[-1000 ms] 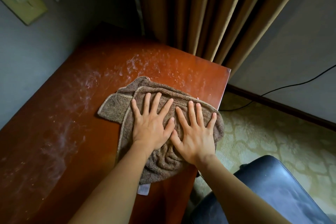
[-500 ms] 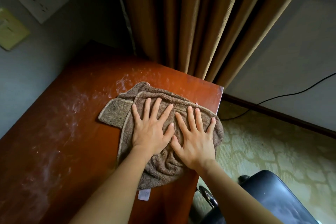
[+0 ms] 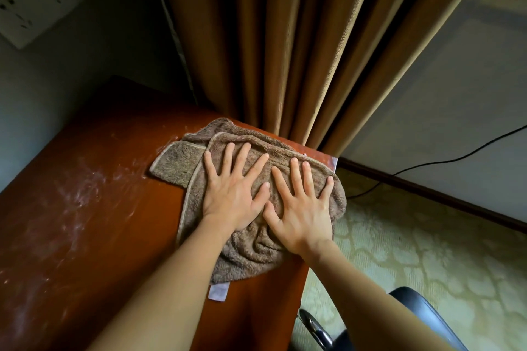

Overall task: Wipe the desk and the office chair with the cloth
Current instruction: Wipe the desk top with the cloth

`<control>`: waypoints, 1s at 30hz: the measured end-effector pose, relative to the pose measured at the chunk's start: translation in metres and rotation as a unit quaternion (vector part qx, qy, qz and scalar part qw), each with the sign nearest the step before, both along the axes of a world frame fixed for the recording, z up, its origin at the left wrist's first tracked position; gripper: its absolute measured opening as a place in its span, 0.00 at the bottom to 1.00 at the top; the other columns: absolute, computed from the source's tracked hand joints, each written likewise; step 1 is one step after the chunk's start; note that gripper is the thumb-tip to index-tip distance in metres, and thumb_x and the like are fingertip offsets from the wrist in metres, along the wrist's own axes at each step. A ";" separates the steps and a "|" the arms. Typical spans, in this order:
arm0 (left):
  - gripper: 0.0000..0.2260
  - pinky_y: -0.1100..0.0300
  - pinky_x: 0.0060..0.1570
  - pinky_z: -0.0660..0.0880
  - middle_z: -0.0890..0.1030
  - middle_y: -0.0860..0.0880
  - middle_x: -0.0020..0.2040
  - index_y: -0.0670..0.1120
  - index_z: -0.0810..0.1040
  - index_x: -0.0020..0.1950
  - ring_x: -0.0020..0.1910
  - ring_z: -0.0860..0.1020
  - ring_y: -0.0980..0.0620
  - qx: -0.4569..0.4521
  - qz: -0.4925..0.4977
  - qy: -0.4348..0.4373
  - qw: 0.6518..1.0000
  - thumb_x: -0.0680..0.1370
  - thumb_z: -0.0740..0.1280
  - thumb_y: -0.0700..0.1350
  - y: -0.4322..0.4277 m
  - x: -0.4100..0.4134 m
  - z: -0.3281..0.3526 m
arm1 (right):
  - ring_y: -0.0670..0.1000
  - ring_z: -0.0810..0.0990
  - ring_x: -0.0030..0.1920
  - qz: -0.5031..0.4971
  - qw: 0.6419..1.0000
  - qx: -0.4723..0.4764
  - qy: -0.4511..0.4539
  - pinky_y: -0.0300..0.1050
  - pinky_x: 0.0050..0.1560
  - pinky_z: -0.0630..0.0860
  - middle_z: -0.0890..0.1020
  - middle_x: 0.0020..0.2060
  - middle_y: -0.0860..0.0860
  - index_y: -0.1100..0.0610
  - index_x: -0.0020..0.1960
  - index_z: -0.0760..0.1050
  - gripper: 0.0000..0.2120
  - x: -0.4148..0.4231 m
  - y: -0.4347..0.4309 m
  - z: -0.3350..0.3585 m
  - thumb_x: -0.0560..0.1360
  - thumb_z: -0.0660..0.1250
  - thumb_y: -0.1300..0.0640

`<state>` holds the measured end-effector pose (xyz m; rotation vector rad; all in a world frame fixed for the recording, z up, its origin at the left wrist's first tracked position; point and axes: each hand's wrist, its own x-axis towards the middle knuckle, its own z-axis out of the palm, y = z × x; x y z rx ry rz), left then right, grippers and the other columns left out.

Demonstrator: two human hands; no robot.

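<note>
desk (image 3: 119, 208) is a reddish-brown wooden top, streaked with white dust across its left and near parts, so most of it looks unwiped. curtain (image 3: 299, 51) hangs in brown folds just behind the far right corner, touching or nearly touching the top there. wall (image 3: 85, 60) runs along the desk's left side with a white socket plate (image 3: 31, 0) up high. patterned carpet (image 3: 427, 259) lies to the right, and a black cable (image 3: 445, 162) trails along the skirting. office chair (image 3: 422, 313) shows only as a black seat edge at bottom right, not yet wiped by the look of it.

cloth (image 3: 251, 253) is a brown terry towel, folded and rumpled, lying on the far right corner of the desk with its right edge drooping over the side. left hand (image 3: 231, 196) and right hand (image 3: 302, 208) both lie flat on it, fingers spread, palms pressing, gripping nothing.

to do it well: keep even palm pressure, sweep left into the dusty streaks in overlapping passes, keep the cloth clear of the curtain folds, don't let it slip off the right edge. white tag (image 3: 219, 291) sticks out at the near hem.
</note>
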<state>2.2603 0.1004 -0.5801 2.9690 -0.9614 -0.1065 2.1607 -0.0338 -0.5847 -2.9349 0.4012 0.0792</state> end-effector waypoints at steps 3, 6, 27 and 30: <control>0.29 0.29 0.72 0.41 0.48 0.48 0.83 0.62 0.47 0.81 0.81 0.43 0.42 -0.001 -0.004 -0.005 1.000 0.79 0.43 0.65 -0.010 0.011 -0.002 | 0.54 0.40 0.81 -0.004 1.000 -0.003 -0.002 0.75 0.73 0.41 0.47 0.82 0.53 0.43 0.82 0.50 0.33 0.010 -0.010 -0.003 0.79 0.46 0.33; 0.29 0.29 0.72 0.41 0.48 0.48 0.83 0.62 0.47 0.81 0.81 0.43 0.42 0.000 -0.008 -0.006 1.000 0.79 0.42 0.65 -0.019 0.020 -0.004 | 0.55 0.41 0.81 -0.011 1.000 -0.002 -0.008 0.75 0.73 0.41 0.47 0.82 0.53 0.44 0.82 0.50 0.33 0.018 -0.016 -0.003 0.79 0.46 0.34; 0.28 0.30 0.73 0.42 0.51 0.48 0.83 0.61 0.52 0.81 0.81 0.45 0.42 -0.037 -0.022 -0.022 0.999 0.81 0.42 0.63 -0.043 0.053 -0.009 | 0.57 0.44 0.81 -0.045 0.999 -0.030 0.000 0.74 0.73 0.43 0.48 0.82 0.53 0.45 0.82 0.48 0.33 0.052 -0.029 -0.001 0.80 0.43 0.35; 0.27 0.30 0.73 0.42 0.48 0.48 0.83 0.60 0.50 0.81 0.81 0.44 0.42 -0.041 -0.016 -0.023 0.999 0.82 0.41 0.62 -0.034 0.042 -0.010 | 0.58 0.41 0.81 -0.040 0.998 -0.038 0.015 0.75 0.73 0.42 0.45 0.82 0.53 0.44 0.82 0.46 0.33 0.046 -0.023 -0.003 0.80 0.42 0.35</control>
